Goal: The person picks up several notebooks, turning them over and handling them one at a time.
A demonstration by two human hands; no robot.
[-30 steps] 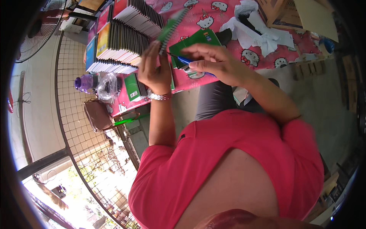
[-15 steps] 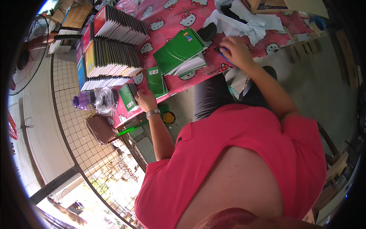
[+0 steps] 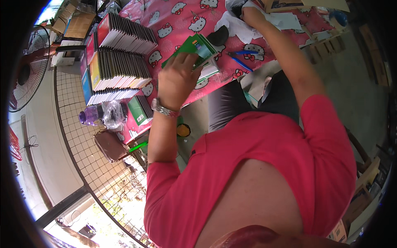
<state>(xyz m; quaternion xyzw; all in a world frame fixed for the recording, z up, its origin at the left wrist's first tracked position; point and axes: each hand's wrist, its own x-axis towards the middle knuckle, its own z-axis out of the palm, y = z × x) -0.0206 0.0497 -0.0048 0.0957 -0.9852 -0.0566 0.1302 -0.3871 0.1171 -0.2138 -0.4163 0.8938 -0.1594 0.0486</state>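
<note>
My left hand (image 3: 178, 76), with a metal-banded watch on its wrist, reaches over the stack of green spiral notebooks (image 3: 202, 49). Its fingers are stretched onto the top cover, and the palm hides part of the stack. At the far side, my right hand (image 3: 253, 18) has its fingers curled at the white plastic bag (image 3: 233, 27), beside something dark; what they hold is hidden. Blue-handled pliers (image 3: 244, 58) lie on the pink tablecloth with their handles spread. A dark grey rounded piece (image 3: 218, 36) rests by the notebooks.
Tall stacks of spiral notebooks (image 3: 122, 68) stand at the left. Small green notebooks (image 3: 139, 109), a purple bottle (image 3: 91, 115) and a brown pouch (image 3: 109, 145) are at the near left edge. A fan (image 3: 31, 70) stands far left; papers (image 3: 285, 21) lie far right.
My right hand has let go of the blue pliers and moved away to the white plastic bag. My left hand has left the small green notebooks and moved up and right onto the larger green stack.
</note>
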